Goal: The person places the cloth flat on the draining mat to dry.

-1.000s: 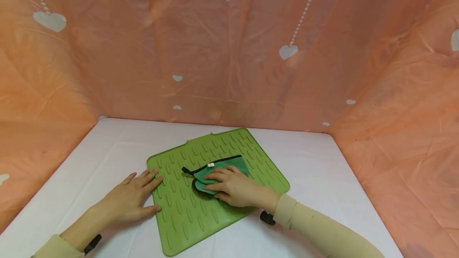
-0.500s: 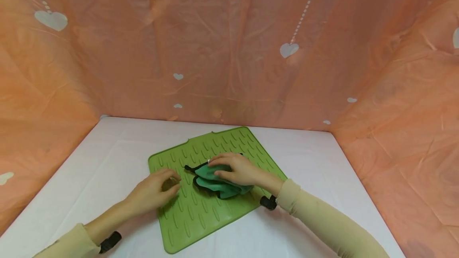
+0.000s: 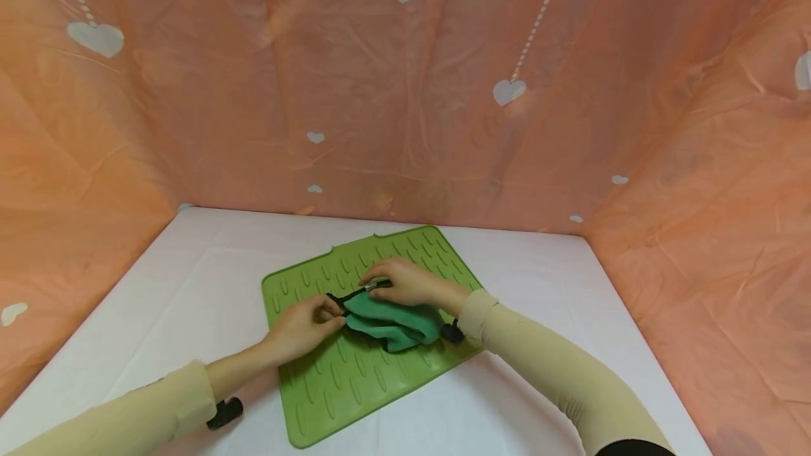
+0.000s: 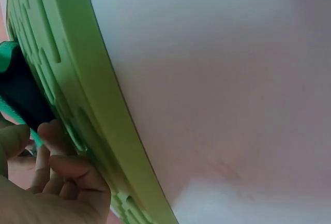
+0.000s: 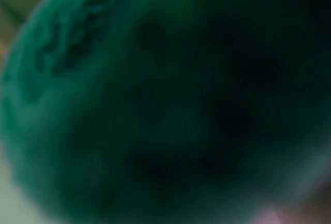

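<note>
A crumpled green cloth (image 3: 399, 322) with black edging and a small white tag lies on a green ribbed mat (image 3: 329, 400). At the cloth's left corner, my left hand (image 3: 300, 329) pinches the black edge between thumb and fingers. My right hand (image 3: 408, 281) grips the far black edge by the tag, with its wrist above the cloth. In the left wrist view, the curled left hand (image 4: 62, 182) sits at the cloth's dark edge (image 4: 26, 87), just over the mat (image 4: 98, 105). Blurred green cloth (image 5: 77, 105) fills most of the right wrist view, hiding the right fingertips there.
The mat lies at an angle on a white-covered table (image 3: 538, 280). Orange sheeting (image 3: 405, 125) printed with pale hearts hangs behind the table and along both sides. A dark wrist device (image 3: 224, 414) hangs under the left sleeve.
My left hand has come off the mat's left edge and moved right to the cloth. My right hand has shifted from lying over the cloth to its far edge. The cloth is more bunched.
</note>
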The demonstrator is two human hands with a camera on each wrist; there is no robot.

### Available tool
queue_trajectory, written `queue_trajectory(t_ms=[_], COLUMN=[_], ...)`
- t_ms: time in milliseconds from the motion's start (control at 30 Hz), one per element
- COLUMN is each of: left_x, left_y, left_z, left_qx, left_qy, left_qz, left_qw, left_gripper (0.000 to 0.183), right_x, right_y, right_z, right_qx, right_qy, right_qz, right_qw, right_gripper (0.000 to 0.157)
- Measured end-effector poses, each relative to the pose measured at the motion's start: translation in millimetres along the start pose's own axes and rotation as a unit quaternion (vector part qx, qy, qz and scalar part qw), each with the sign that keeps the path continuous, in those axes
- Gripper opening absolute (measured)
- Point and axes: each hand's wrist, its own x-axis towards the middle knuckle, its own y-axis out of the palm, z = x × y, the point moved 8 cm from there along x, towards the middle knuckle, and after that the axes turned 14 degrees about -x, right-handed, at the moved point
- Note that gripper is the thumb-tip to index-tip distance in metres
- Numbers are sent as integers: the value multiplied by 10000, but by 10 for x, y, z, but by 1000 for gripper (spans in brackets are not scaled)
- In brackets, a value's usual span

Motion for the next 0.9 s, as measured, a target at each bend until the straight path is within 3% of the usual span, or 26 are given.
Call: queue_trajectory(t_ms=[300,533,733,900], left_x=[55,54,80,94], left_y=[70,49,-40,-122], left_z=[42,-5,-57,-73], left_qx=[-366,-474,-476,-308], left_qy=[-146,7,246,203], left_qz=[35,49,-91,-199], left_qw=[9992,9989,9985,9991], left_gripper=[10,9,8,10], right_x=[69,54,-32,-160], right_y=[51,11,-152,-317], right_z=[-3,-73,-164,-263], right_qx=[-28,238,605,584], right_qy=[-112,200,553,646], right_qz=[-35,-242,-768,-1427], right_qw=[9999,9992,9937,9859], right_gripper=[25,21,22,22])
